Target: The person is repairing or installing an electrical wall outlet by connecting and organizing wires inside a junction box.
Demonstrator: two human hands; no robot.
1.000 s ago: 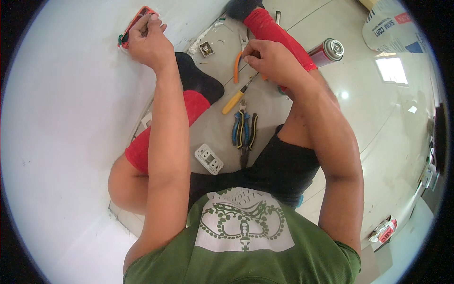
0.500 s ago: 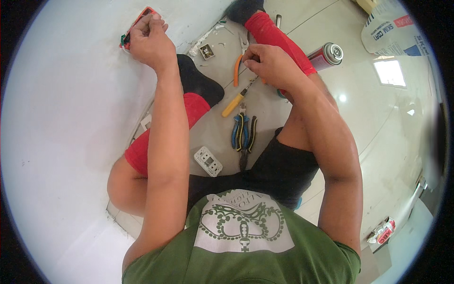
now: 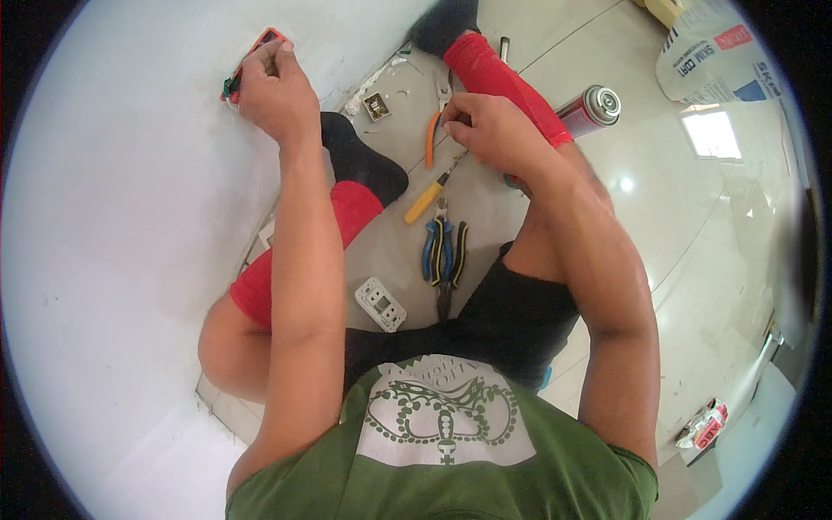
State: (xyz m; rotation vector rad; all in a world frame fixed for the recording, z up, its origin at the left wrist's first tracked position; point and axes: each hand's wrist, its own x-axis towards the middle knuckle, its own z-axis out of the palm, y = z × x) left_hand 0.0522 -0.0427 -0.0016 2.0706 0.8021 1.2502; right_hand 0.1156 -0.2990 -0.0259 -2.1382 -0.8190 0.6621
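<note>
My left hand (image 3: 279, 95) is at an orange wall box (image 3: 269, 36) with green wire, its fingers pinched on something I cannot make out. My right hand (image 3: 494, 130) hovers with curled fingers beside orange-handled pliers (image 3: 431, 139); what it holds, if anything, is hidden. Between my legs on the tiles lie a yellow-handled screwdriver (image 3: 423, 202), blue-and-black and yellow-and-black pliers (image 3: 439, 256), a white socket insert (image 3: 380, 303) and a small square metal piece (image 3: 376, 107).
A white wall (image 3: 130, 260) rises along my left. At the right, a spray can (image 3: 588, 113) rests beside my leg, a large white sack (image 3: 719, 61) sits farther back, and a crumpled packet (image 3: 702, 425) lies low on the floor.
The view has shifted slightly, so the floor items appear a little lower. Both hands have moved only slightly, the left staying at the wall box.
</note>
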